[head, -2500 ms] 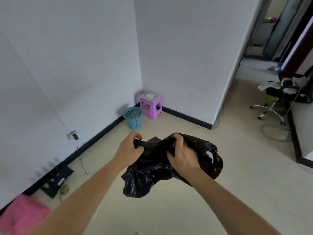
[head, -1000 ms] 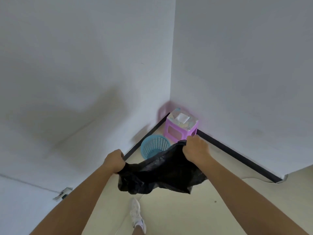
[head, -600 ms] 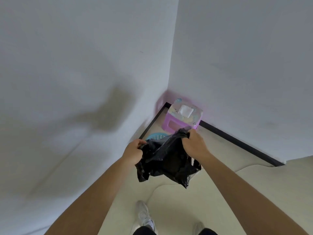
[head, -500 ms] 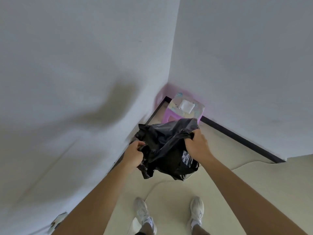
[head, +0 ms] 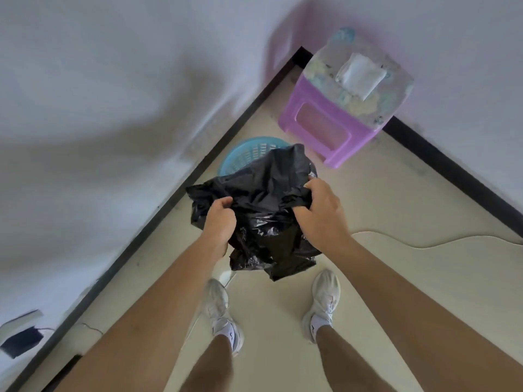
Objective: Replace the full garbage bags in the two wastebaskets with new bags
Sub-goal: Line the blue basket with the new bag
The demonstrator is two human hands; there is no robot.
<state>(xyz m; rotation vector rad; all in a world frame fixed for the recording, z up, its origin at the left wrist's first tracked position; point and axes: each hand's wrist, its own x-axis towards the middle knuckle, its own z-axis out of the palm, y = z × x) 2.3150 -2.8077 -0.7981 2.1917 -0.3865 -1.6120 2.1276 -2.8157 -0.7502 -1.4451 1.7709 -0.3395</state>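
— Hands?
— Left hand (head: 219, 219), right hand (head: 319, 213): both fisted on the bag (head: 266, 210), above the basket (head: 240, 157), hiding its near rim.
— Around the basket?
— Stool (head: 334, 128) just beyond; wall (head: 113, 108) beside.

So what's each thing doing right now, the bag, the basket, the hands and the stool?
black bag: crumpled, held up by both hands, not in the basket yet.
blue wastebasket: upright on the floor by the wall, bare mesh showing, partly hidden by the bag.
left hand: gripping the bag.
right hand: gripping the bag's other side.
purple stool: upright in the corner, white packet on top.
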